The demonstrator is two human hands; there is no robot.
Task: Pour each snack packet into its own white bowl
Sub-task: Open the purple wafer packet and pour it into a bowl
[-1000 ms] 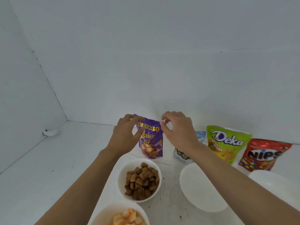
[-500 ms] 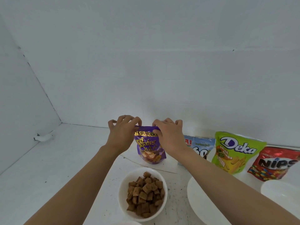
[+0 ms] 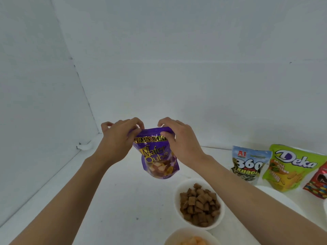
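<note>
Above the middle of the white table [image 3: 88, 200], the left hand [image 3: 116, 138] and right hand [image 3: 180, 144] pinch the top of the glossy purple foil wafer packet [image 3: 157, 158], held aloft. Near right, the white bowl of brown squares [image 3: 177, 197] and the white bowl of orange pieces [image 3: 177, 236] look done. Far right, the blue seed packet [image 3: 249, 165], green Deka packet [image 3: 290, 167] and red packet [image 3: 318, 184] wait.

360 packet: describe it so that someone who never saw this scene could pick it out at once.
Along the back wall, right of the held purple packet, stands a row of packets. The 360 packet is the leftmost, next to the green Deka packet. It alone is pale blue, with a red A1 mark.
</note>
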